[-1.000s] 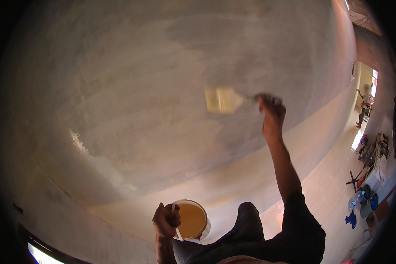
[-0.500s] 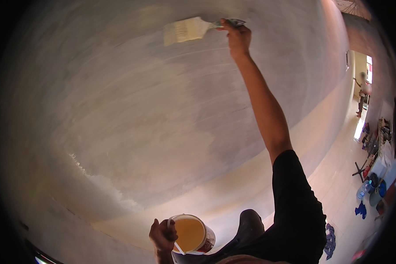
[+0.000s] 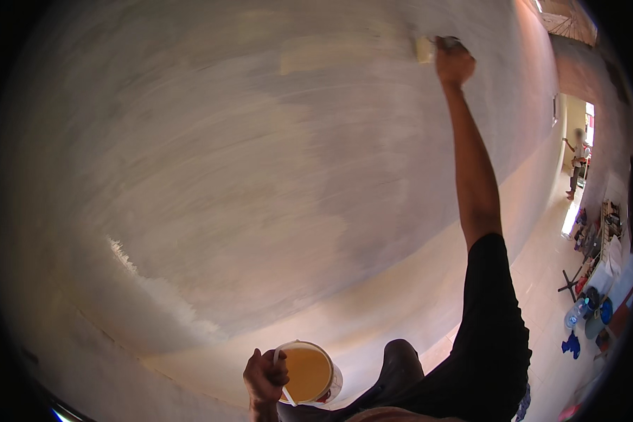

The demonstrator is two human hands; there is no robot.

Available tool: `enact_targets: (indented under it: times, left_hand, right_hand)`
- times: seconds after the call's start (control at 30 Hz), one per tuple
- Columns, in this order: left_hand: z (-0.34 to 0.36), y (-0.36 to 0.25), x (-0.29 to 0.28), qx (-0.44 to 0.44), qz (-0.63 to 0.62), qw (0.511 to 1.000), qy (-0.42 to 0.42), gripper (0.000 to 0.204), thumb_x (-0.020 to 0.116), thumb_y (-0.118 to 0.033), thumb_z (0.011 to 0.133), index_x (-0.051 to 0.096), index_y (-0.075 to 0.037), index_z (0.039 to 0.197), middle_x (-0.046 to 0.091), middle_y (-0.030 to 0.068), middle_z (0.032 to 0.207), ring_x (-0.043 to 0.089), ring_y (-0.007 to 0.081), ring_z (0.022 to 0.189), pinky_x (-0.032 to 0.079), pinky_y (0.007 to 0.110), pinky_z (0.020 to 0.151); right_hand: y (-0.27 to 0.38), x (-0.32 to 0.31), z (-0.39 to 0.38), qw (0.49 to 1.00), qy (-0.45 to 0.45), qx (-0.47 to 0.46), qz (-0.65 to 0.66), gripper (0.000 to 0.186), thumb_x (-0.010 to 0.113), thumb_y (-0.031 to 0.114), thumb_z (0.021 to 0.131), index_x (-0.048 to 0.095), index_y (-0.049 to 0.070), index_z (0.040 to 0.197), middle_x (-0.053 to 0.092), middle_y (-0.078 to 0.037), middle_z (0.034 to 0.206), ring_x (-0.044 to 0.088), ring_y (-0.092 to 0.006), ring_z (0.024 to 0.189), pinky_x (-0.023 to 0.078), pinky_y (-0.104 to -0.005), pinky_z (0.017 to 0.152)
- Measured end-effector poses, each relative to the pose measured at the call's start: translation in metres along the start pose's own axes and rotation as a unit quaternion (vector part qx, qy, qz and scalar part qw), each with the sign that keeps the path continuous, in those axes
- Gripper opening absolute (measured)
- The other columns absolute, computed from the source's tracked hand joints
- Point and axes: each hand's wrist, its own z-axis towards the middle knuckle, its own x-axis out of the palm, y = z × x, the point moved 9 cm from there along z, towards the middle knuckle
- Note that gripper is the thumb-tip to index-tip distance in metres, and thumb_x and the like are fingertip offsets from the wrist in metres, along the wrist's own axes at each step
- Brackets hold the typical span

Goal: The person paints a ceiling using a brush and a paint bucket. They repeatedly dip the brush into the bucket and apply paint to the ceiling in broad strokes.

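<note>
High on the grey plastered wall (image 3: pixel 218 176), my right hand (image 3: pixel 454 62) is closed on the handle of a wide paintbrush (image 3: pixel 424 50). Its pale bristles are at the wall surface, partly hidden behind my fist. Faint pale, streaky patches show to the left of the brush. My left hand (image 3: pixel 267 374) grips the white handle of a bucket (image 3: pixel 330 367) at the bottom centre, which holds orange-tan liquid.
At right, a person (image 3: pixel 576 165) stands in a doorway. Along the right side lie a rack with clutter (image 3: pixel 608 218), a black stand (image 3: pixel 570 281), a water jug (image 3: pixel 575 313) and a blue cloth (image 3: pixel 570 344) on the tiled floor (image 3: pixel 531 302).
My right hand with the brush rose up the wall and leftward, then moved right along the upper wall to its present place. My left hand and the bucket shifted only slightly.
</note>
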Motion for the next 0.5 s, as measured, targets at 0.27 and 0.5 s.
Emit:
enact_targets:
  times: [0.27,0.5]
  left_hand:
    - [-0.006,0.0,-0.009,0.017,0.025,0.999,-0.03,0.064,0.039,-0.058,0.09,0.056,0.004,0.097,0.033,-0.0049,0.057,0.024,0.0075,0.045,0.019,0.024,0.043]
    - [-0.013,-0.014,0.018,0.02,0.027,0.999,-0.033,0.064,0.038,-0.059,0.09,0.057,0.001,0.095,0.034,-0.0033,0.057,0.022,0.0078,0.044,0.017,0.025,0.042]
  right_hand:
    - [0.284,-0.054,-0.155,0.944,-0.021,-0.151,0.293,0.013,0.071,0.022,0.072,0.067,0.01,0.072,0.061,-0.01,0.066,0.06,-0.0273,0.064,0.047,-0.04,0.062]
    - [0.4,-0.096,-0.159,0.85,0.099,-0.082,0.51,0.016,0.071,0.014,0.07,0.061,0.005,0.062,0.058,-0.012,0.057,0.058,-0.0268,0.055,0.046,-0.0398,0.058]
